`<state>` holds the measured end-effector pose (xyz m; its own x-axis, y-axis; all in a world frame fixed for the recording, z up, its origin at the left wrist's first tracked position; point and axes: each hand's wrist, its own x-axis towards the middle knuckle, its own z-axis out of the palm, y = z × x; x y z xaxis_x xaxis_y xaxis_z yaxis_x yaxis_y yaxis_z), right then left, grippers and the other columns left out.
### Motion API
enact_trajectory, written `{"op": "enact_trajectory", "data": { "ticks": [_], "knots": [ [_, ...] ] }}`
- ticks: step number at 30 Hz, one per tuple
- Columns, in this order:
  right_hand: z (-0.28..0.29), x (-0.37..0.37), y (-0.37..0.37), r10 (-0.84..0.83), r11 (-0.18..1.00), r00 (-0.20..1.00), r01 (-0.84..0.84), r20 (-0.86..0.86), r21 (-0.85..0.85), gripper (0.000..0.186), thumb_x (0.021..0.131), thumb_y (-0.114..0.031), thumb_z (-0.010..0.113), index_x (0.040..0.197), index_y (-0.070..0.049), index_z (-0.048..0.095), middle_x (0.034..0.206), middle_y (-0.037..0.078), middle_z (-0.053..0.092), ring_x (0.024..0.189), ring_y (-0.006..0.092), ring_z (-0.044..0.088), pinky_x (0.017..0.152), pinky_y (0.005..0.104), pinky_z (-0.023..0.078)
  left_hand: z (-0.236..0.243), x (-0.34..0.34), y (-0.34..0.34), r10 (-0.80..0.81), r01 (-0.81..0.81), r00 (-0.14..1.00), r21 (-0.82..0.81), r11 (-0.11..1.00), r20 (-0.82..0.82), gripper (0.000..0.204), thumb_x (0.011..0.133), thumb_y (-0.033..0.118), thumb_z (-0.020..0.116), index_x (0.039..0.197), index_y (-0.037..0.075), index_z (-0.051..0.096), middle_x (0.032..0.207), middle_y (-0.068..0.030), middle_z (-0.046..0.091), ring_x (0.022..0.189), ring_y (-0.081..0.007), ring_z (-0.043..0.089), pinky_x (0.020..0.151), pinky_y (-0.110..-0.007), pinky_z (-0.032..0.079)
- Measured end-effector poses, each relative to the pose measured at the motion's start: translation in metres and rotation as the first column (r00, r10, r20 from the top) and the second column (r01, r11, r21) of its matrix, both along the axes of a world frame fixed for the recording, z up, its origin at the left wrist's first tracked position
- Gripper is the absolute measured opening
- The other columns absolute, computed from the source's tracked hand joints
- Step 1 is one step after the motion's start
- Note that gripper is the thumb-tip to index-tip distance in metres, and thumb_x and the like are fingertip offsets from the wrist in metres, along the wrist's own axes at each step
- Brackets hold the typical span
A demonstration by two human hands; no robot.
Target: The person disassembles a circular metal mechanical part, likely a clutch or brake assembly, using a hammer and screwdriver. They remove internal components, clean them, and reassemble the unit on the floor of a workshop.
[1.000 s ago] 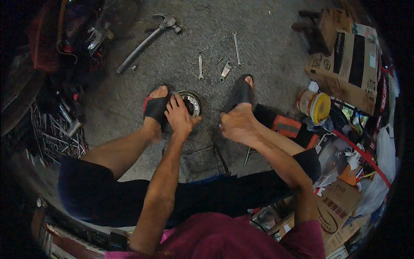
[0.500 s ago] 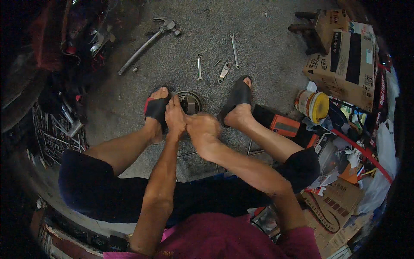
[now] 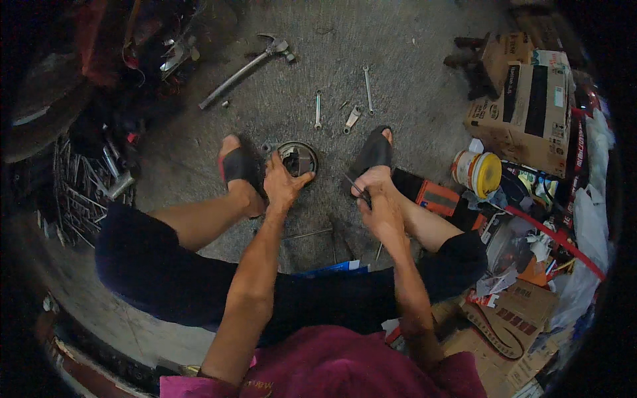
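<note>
Between my feet a round metal drum part (image 3: 314, 150) lies on the floor, with a dark inside and a lighter block in it. My left hand (image 3: 281, 184) grips its near left rim, thumb and fingers spread around the edge. To the right, apart from the drum, my right hand (image 3: 383, 215) is closed around the dark handle of a thin-shafted tool, which looks like a screwdriver (image 3: 355, 184). Its shaft points up and left, in front of my right foot. A small metal ring-like piece (image 3: 267, 146) sits by the drum's left side.
Ahead lie a claw hammer (image 3: 245, 69), two wrenches (image 3: 318, 109) (image 3: 368, 89) and a short metal link (image 3: 352, 120). On the right stand a cardboard box (image 3: 531, 113), a yellow-lidded tub (image 3: 488, 174) and clutter. Many metal tools (image 3: 83, 189) lie piled at left.
My right hand has moved right, away from the drum, and the tool in it now shows. My left hand has spread from flat fingers to a hold on the rim. The view has shifted slightly.
</note>
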<state>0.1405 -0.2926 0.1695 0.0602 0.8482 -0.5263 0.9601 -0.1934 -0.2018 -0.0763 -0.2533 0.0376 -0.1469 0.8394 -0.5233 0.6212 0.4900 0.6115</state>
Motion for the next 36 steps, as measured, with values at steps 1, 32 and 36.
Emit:
{"op": "enact_trajectory", "data": {
  "ticks": [1, 32, 36],
  "knots": [
    [0.0, 0.003, -0.012, -0.073, 0.997, 0.997, 0.073, 0.001, 0.005, 0.035, 0.09, -0.026, 0.06, 0.117, -0.005, 0.055, 0.095, 0.024, 0.067, 0.089, 0.0436, 0.064, 0.077, 0.0542, 0.048, -0.001, 0.003, -0.005, 0.051, -0.051, 0.999, 0.006, 0.999, -0.013, 0.112, 0.058, 0.046, 0.086, 0.142, -0.004, 0.031, 0.136, -0.0264, 0.046, 0.123, -0.0419, 0.049, 0.099, -0.047, 0.044],
    [-0.01, -0.051, -0.054, -0.375, 0.924, 0.91, 0.351, -0.178, -0.153, 0.035, 0.091, -0.03, 0.059, 0.112, -0.002, 0.061, 0.094, 0.027, 0.066, 0.088, 0.0443, 0.064, 0.078, 0.0528, 0.05, -0.088, -0.02, -0.05, 0.422, -0.383, 0.906, -0.344, 0.857, 0.043, 0.09, 0.07, 0.01, 0.077, 0.145, 0.004, 0.027, 0.143, -0.029, 0.034, 0.121, -0.0424, 0.049, 0.098, -0.042, 0.045],
    [-0.016, -0.052, -0.045, -0.343, 0.938, 0.909, 0.343, -0.235, -0.045, 0.037, 0.09, -0.03, 0.058, 0.113, 0.0, 0.06, 0.096, 0.028, 0.066, 0.09, 0.0451, 0.063, 0.08, 0.0525, 0.05, -0.09, -0.021, -0.045, 0.594, -0.419, 0.764, -0.506, 0.754, 0.251, 0.091, 0.069, 0.008, 0.078, 0.145, 0.005, 0.027, 0.137, -0.0247, 0.042, 0.119, -0.0361, 0.05, 0.094, -0.04, 0.044]
  ]
}}
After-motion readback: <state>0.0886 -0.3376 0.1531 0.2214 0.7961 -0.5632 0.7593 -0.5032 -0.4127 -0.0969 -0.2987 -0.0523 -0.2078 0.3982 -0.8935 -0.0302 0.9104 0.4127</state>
